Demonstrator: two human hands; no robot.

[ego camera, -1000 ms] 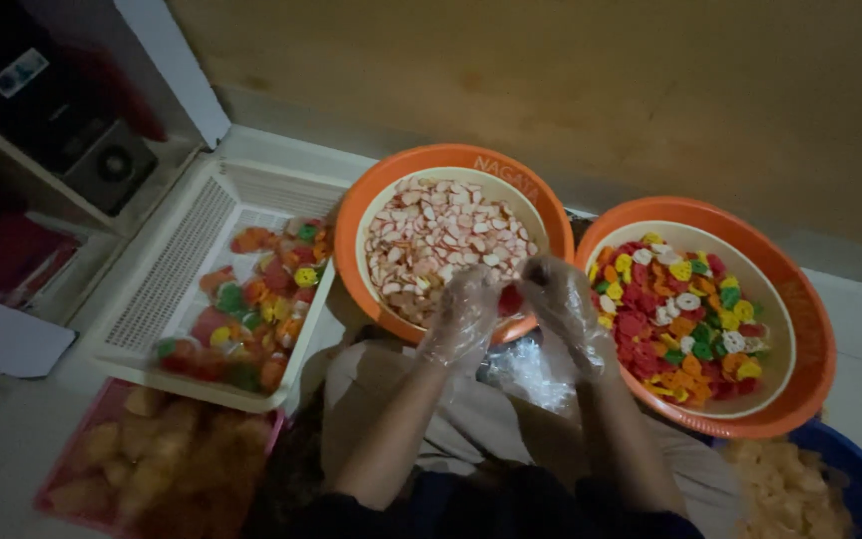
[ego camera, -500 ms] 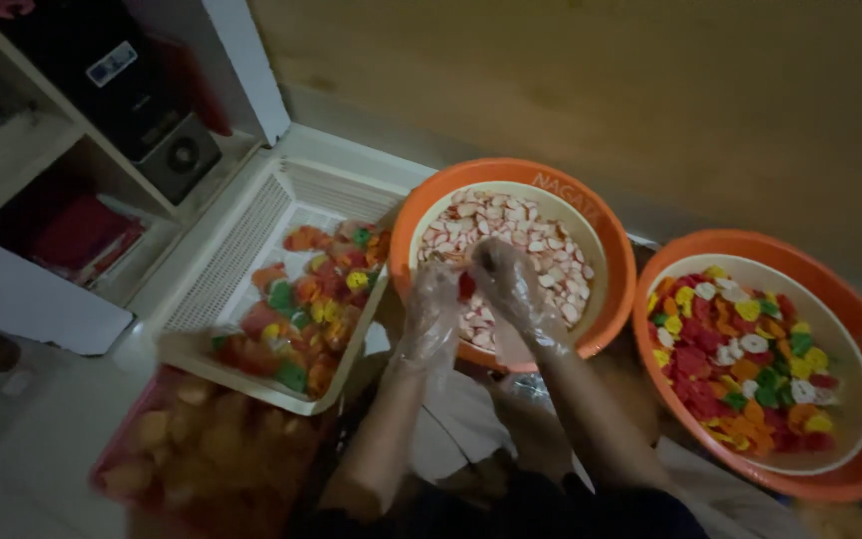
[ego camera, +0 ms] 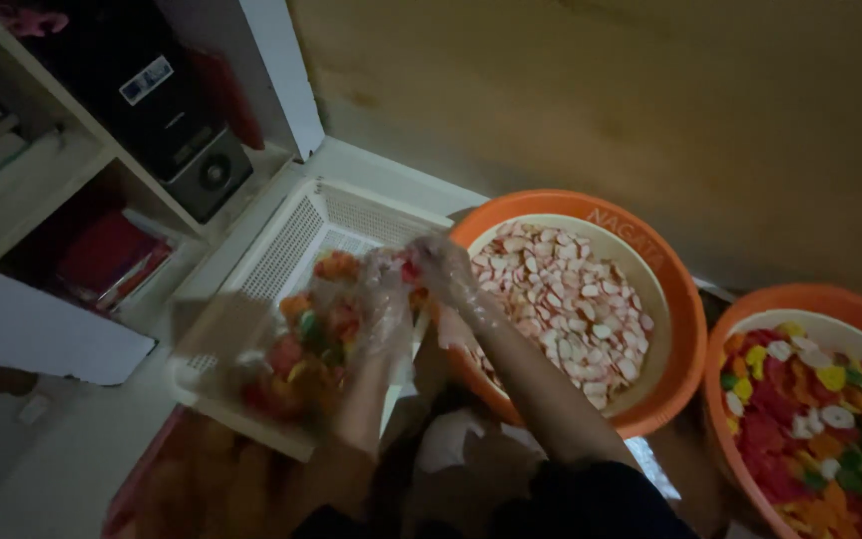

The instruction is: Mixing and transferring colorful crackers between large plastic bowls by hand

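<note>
The biggest thing before me is the plain brown wall [ego camera: 650, 110], and to my left one white shelf unit [ego camera: 281, 80] with a dark speaker box [ego camera: 207, 175] and something red [ego camera: 102, 255] in its lower compartments. I sit on the pale floor [ego camera: 62, 459], and on it I count two orange basins and one white tray. The nearer basin [ego camera: 675, 299], in the middle, holds a cream inner bowl full of pink-and-white candy pieces [ego camera: 561, 299]; the second basin [ego camera: 810, 299], at the right edge and partly cut off, holds mixed red, yellow, green and white pieces [ego camera: 810, 419]. The white perforated tray [ego camera: 301, 235] lies to the left, just beside the middle basin, with a loose heap of coloured gummy pieces [ego camera: 301, 349] in its near half. Both my hands wear thin clear plastic gloves. My left hand [ego camera: 386, 304] hangs over the tray, fingers curled downward above the heap; the blur keeps me from telling whether its grip is closed on anything. My right hand [ego camera: 441, 269] is just beside it, at the seam between tray and basin rim, fingers bunched around what looks like a small red piece, though I cannot tell for sure. At bottom left, a dim reddish container of pale lumps [ego camera: 202, 489] lies near my knee.
</note>
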